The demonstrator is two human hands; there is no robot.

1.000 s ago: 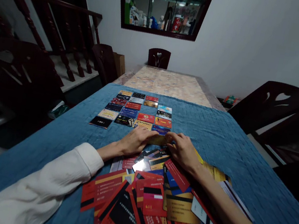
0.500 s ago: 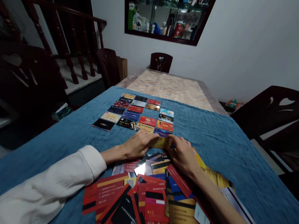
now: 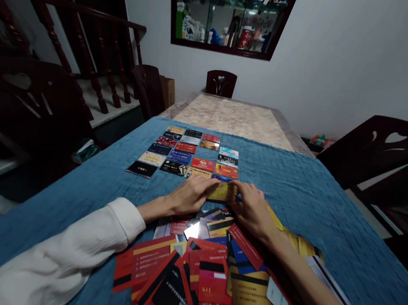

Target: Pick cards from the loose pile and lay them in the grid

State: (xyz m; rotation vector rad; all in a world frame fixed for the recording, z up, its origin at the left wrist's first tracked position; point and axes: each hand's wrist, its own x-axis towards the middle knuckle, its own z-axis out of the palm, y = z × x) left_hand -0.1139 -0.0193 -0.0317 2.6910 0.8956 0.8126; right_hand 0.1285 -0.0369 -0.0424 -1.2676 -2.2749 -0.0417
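Note:
Between my two hands is a yellow-gold plastic card (image 3: 221,192), pinched at its left end by my left hand (image 3: 191,192) and at its right end by my right hand (image 3: 253,207). Fingers of both hands are closed on it, and some fingertips are hidden. Just beyond the held card lie laid-out cards in rough rows, among them a blue card (image 3: 223,179), an orange card (image 3: 226,171) and a black card (image 3: 141,169). Under and in front of my wrists spreads a loose heap of cards, with a red card (image 3: 214,283) near its middle.
A blue cloth (image 3: 72,203) covers the near table, and a patterned tabletop (image 3: 229,117) shows behind it. Dark wooden chairs (image 3: 382,147) stand around. Gold cards (image 3: 302,243) lie beside my right forearm. A glass-shelved cabinet (image 3: 222,50) is set in the wall.
The yellow-gold card shows slightly more between my hands, and my right fingers have shifted a little on its end. The view has tilted slightly; the other cards stay in place.

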